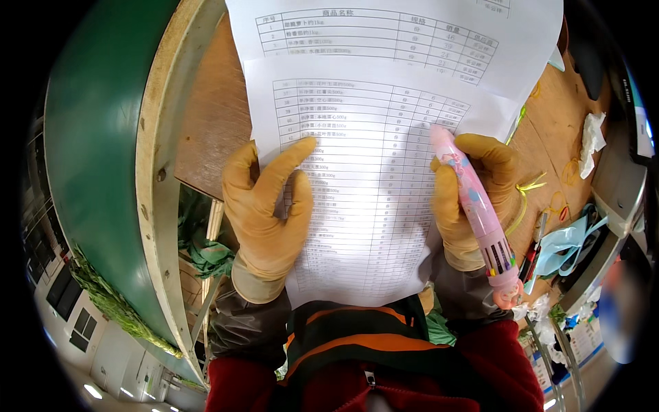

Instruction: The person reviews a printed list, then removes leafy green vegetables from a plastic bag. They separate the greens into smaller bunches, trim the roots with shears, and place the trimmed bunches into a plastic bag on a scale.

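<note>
A printed paper sheet (355, 206) with a long table of rows lies before me, its lower end near my apron (360, 342). My left hand (270, 211), in a tan rubber glove, grips the sheet's left edge. One finger reaches behind the paper and another lies on the printed rows. At the right edge my gloved right hand (463, 195) holds a thick pink multicolour pen (476, 206). The pen's upper end slants over the sheet; its coloured sliders face my sleeve. A second printed sheet (360, 31) extends beyond the first and is partly covered by it.
A wooden tabletop (556, 118) bears crumpled tissue (592, 141), yellow ties (522, 198), dark pens (530, 262) and a light-blue face mask (564, 252). On the left runs a green belt (103, 129) with a metal rim (154, 170). A screen (638, 113) stands far right.
</note>
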### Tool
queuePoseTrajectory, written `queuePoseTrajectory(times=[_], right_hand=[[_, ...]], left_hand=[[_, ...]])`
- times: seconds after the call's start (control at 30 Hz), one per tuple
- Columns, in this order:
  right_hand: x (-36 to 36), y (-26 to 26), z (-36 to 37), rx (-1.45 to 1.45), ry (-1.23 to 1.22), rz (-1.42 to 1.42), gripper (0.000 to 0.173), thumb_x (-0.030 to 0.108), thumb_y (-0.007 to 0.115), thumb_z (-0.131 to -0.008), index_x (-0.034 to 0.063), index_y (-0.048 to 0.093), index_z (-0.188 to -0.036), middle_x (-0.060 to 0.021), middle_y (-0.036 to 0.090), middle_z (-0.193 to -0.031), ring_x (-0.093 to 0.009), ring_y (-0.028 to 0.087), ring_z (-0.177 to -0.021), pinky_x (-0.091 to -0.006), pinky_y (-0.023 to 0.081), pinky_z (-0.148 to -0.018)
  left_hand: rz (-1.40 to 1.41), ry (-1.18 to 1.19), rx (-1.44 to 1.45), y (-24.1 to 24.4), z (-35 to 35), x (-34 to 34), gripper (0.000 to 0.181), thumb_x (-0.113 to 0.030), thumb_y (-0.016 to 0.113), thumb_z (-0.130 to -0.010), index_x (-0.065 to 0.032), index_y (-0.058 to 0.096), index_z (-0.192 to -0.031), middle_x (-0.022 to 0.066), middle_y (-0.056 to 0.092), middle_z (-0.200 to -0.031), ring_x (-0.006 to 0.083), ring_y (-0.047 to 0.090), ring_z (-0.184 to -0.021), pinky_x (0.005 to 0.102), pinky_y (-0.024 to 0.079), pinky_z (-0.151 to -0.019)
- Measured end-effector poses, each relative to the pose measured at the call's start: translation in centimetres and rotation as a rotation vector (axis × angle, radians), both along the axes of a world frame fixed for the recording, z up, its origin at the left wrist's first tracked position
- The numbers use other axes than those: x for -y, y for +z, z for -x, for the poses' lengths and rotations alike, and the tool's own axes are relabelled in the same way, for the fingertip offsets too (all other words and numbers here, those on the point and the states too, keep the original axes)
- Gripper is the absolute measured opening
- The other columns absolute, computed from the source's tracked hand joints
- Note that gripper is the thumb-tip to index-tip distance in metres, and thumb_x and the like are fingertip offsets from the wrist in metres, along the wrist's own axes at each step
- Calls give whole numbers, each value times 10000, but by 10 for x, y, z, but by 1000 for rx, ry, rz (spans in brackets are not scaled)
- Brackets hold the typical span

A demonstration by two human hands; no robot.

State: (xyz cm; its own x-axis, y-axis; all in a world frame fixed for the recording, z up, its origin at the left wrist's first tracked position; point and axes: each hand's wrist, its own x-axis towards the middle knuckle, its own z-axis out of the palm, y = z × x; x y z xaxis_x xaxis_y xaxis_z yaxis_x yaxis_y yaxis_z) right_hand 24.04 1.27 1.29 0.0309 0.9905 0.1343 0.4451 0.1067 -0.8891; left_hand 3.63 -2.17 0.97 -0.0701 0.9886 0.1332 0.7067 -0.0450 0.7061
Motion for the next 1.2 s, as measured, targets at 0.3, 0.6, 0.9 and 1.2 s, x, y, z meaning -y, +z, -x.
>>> queuePoseTrajectory(times=[0.3,0.6,0.9,1.2], right_hand=[[-8,12,13,145,-7,152,221,18,589,-770,9,496,-970,-33,538,-814,-68,484,-683,-199,409,-617],[-7,4,4,142,-63,113,408,273,522,-835,2,483,-1137,-68,561,-854,-129,526,-723,-240,417,-693],[24,36,-70,-47,-466,-131,509,371,477,-883,2,399,-1225,-198,542,-1105,-263,576,-930,-362,453,-837],[82,32,-154,-437,-387,194,431,45,537,-823,43,400,-1231,-83,442,-1229,-202,411,-1137,-334,273,-1004]], left_hand=[[44,12,52,0,1,-1,348,38,574,-699,-95,640,-1015,88,413,-1015,205,492,-882,286,430,-743],[-23,1,-23,4,6,1,376,78,550,-690,-73,634,-1024,92,445,-967,201,484,-783,284,422,-646],[-107,-351,512,77,-24,17,321,73,553,-697,46,608,-1012,72,577,-857,188,524,-613,278,425,-534],[-65,-261,951,67,-99,21,342,93,590,-723,-12,621,-1047,121,523,-1033,208,560,-835,263,451,-676]])
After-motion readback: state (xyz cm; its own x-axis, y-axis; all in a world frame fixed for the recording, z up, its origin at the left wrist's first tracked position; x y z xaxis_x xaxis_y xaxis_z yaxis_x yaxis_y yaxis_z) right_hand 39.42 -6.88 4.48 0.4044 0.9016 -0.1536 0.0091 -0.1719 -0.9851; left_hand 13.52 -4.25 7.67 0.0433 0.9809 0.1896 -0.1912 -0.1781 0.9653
